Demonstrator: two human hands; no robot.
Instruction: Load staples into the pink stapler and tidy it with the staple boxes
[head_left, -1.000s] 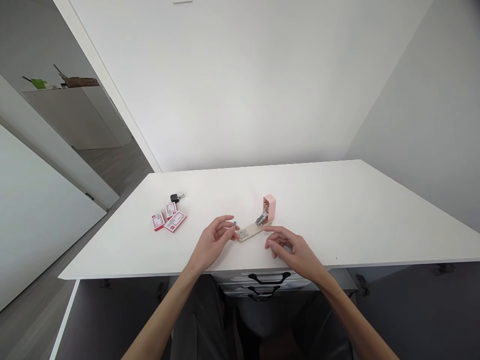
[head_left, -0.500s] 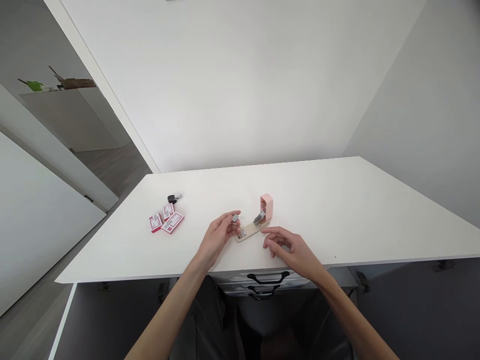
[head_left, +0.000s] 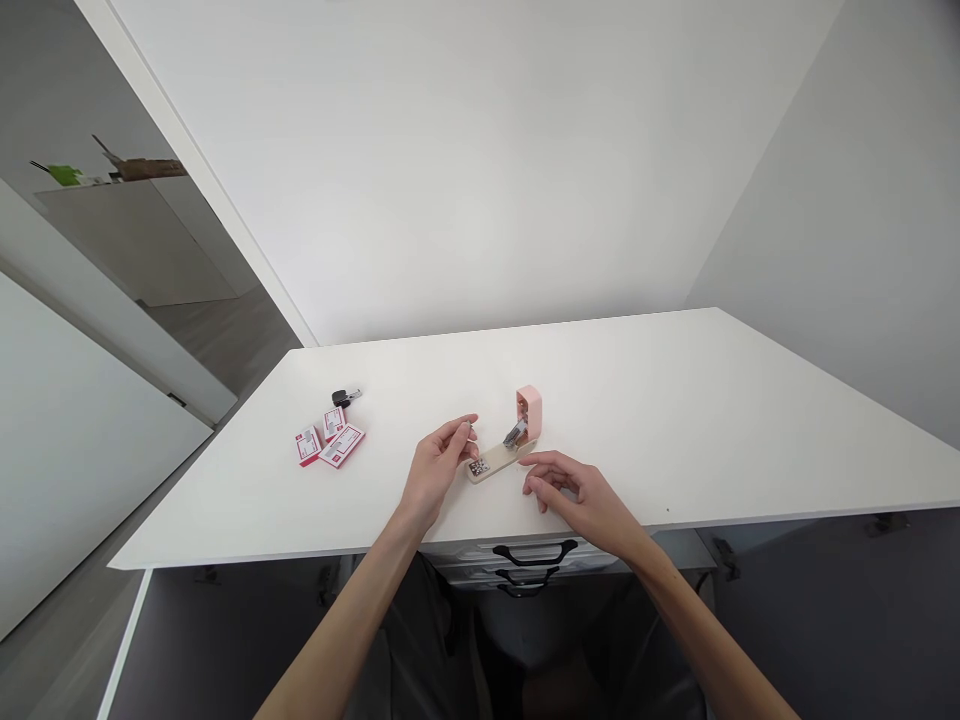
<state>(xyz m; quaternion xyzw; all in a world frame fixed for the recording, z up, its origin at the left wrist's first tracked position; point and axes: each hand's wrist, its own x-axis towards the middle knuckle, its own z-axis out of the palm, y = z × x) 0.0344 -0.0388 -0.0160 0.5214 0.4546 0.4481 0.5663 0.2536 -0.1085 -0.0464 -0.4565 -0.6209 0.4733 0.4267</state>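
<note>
In the head view my left hand (head_left: 439, 462) pinches a staple strip (head_left: 471, 428) between thumb and fingers; only a small grey edge of it shows. Just right of that hand, an opened stapler lies on the white tabletop. Its pink top cover (head_left: 529, 410) stands upright, its metal magazine (head_left: 515, 433) slants up from the hinge, and its cream base (head_left: 498, 458) points toward my left hand. My right hand (head_left: 574, 495) rests loosely curled, thumb apart from the index finger, which reaches the hinge end of the base. I see nothing in it.
Several red-and-white staple boxes (head_left: 343, 446) lie at the table's left, with a black staple remover (head_left: 346, 397) behind them. A wall (head_left: 495, 180) rises at the table's back edge. Drawers with black handles (head_left: 535, 553) sit under the front edge.
My left hand has turned slightly, and its fingers now cover most of the staple strip, which showed its flat grey face before. The patterned end of the stapler base is more visible. My right hand has hardly moved.
</note>
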